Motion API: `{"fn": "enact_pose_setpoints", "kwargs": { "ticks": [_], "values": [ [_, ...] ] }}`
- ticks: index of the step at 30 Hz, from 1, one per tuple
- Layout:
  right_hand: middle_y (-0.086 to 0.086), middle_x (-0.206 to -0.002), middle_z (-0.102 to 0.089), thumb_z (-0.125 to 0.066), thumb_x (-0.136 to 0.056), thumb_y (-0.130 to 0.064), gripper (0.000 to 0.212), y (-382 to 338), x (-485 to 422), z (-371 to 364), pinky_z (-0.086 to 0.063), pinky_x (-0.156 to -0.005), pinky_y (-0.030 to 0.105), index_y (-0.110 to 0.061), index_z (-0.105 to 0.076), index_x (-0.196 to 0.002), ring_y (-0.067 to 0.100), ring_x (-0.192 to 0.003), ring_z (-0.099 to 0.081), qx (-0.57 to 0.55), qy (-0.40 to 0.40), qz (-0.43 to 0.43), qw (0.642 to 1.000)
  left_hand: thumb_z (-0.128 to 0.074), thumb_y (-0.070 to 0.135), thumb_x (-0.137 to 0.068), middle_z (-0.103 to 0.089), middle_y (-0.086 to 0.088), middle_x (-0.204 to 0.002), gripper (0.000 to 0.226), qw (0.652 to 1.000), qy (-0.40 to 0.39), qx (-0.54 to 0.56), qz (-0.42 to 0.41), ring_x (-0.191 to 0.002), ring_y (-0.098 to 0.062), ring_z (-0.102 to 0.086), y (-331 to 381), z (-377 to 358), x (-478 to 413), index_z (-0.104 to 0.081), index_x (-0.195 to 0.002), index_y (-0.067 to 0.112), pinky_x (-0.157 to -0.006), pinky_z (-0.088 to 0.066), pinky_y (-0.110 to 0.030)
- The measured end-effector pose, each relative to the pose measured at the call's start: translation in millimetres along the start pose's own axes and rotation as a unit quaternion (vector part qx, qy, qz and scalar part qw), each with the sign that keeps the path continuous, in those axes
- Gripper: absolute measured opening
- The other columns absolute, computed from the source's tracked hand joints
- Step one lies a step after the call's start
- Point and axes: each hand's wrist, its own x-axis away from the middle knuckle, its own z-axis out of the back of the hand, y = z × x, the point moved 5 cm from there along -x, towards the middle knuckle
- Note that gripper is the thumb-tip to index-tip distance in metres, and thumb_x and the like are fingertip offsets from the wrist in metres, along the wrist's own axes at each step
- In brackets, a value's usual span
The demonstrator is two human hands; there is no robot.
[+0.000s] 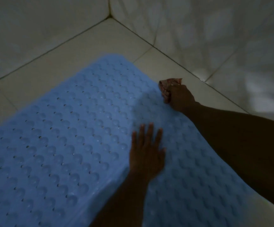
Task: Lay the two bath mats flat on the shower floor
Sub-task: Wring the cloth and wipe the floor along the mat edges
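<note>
Blue bath mat is lying spread on the tiled shower floor, near the corner. It is looking rubbery, floppy and light, with bumps and holes. Probably slippery when wet, so best taken by an edge or corner. My left grip is pressing flat on it, fingers straight. My right grip is clenching a patterned cloth at the mat's right edge. Second mat not in view.

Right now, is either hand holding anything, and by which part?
The right hand grips a patterned cloth by one bunched end, at the mat's edge. The left hand lies flat on the mat, holding nothing.
</note>
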Motion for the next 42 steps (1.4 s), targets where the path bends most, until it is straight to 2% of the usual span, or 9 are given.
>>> {"fn": "enact_pose_setpoints", "kwargs": {
  "ticks": [4,8,11,19,22,26,35,39,42],
  "values": [
    [0.019,-0.126,-0.063,-0.058,-0.092,-0.024,0.032,42,36,3,-0.051,-0.096,0.045,-0.009,-0.067,-0.12,0.041,-0.117,-0.059,0.017,-0.029,-0.039,0.999,-0.04,0.055,-0.097,-0.014,-0.01,-0.17,0.073,1.0,-0.011,-0.013,0.026,-0.155,-0.043,-0.003,27,-19,-3,-0.026,-0.161,0.022,-0.123,-0.009,-0.061],
    [0.02,-0.149,-0.046,-0.051,-0.086,-0.044,0.066,63,65,8,-0.038,-0.113,0.045,-0.013,-0.051,-0.144,0.039,-0.137,-0.044,0.002,-0.056,-0.057,0.997,-0.029,0.059,-0.098,-0.003,-0.008,-0.171,0.075,0.998,-0.038,-0.052,0.024,-0.155,-0.04,0.008,23,-24,-5,-0.015,-0.162,0.024,-0.124,-0.002,-0.059],
    [0.017,-0.154,-0.041,-0.056,-0.096,-0.024,0.052,73,74,13,-0.033,-0.113,0.04,-0.015,-0.049,-0.146,0.036,-0.141,-0.039,0.023,-0.056,-0.073,0.996,-0.02,0.061,-0.098,0.005,-0.006,-0.171,0.076,0.997,-0.044,-0.053,0.03,-0.155,-0.037,0.016,26,-19,-8,-0.007,-0.163,0.025,-0.124,0.002,-0.057],
    [0.014,-0.143,-0.055,-0.062,-0.094,-0.028,0.047,133,160,26,-0.043,-0.103,0.038,-0.023,-0.056,-0.14,0.037,-0.128,-0.053,-0.021,0.002,-0.163,0.986,-0.022,0.062,-0.096,0.003,-0.007,-0.171,0.078,0.998,-0.026,-0.06,0.016,-0.155,-0.038,0.01,26,-20,-6,-0.006,-0.163,0.025,-0.124,-0.001,-0.058],
    [0.017,-0.132,-0.061,-0.073,-0.084,-0.023,0.047,163,202,27,-0.048,-0.093,0.04,-0.016,-0.062,-0.129,0.039,-0.12,-0.056,0.011,-0.008,-0.221,0.975,-0.022,0.062,-0.096,0.003,-0.007,-0.171,0.079,0.998,-0.019,-0.059,0.012,-0.155,-0.038,0.009,25,-19,-7,-0.005,-0.163,0.025,-0.124,0.0,-0.057],
    [0.02,-0.11,-0.066,-0.067,-0.084,-0.02,0.021,186,247,27,-0.042,-0.074,0.035,-0.012,-0.065,-0.103,0.041,-0.102,-0.061,0.009,0.016,-0.286,0.958,-0.025,0.062,-0.096,-0.003,-0.009,-0.171,0.078,0.998,-0.013,-0.061,0.006,-0.156,-0.04,0.005,26,-17,-6,-0.009,-0.163,0.024,-0.124,-0.003,-0.059],
    [0.022,-0.114,-0.066,-0.064,-0.087,-0.011,0.029,211,310,23,-0.049,-0.083,0.044,-0.011,-0.063,-0.116,0.045,-0.105,-0.061,0.004,0.044,-0.378,0.925,-0.021,0.063,-0.097,0.0,-0.01,-0.171,0.079,0.998,-0.016,-0.067,-0.004,-0.155,-0.043,0.007,25,-19,-7,-0.009,-0.163,0.023,-0.122,-0.004,-0.062],
    [0.02,-0.113,-0.068,-0.06,-0.087,-0.018,0.019,211,345,5,-0.051,-0.081,0.042,-0.015,-0.068,-0.105,0.043,-0.1,-0.063,-0.005,0.067,-0.399,0.914,-0.02,0.071,-0.095,0.008,-0.004,-0.171,0.081,0.994,-0.043,-0.09,-0.04,-0.155,-0.036,0.014,28,-19,-6,-0.001,-0.162,0.031,-0.121,0.006,-0.064],
    [0.022,-0.127,-0.06,-0.047,-0.094,-0.019,0.03,198,366,-16,-0.05,-0.087,0.045,-0.014,-0.065,-0.117,0.043,-0.109,-0.058,-0.012,0.07,-0.412,0.909,-0.023,0.073,-0.094,0.001,0.0,-0.172,0.079,0.989,-0.046,-0.084,-0.108,-0.156,-0.035,0.007,33,-19,-3,-0.009,-0.162,0.035,-0.122,0.002,-0.063]
  ]
}}
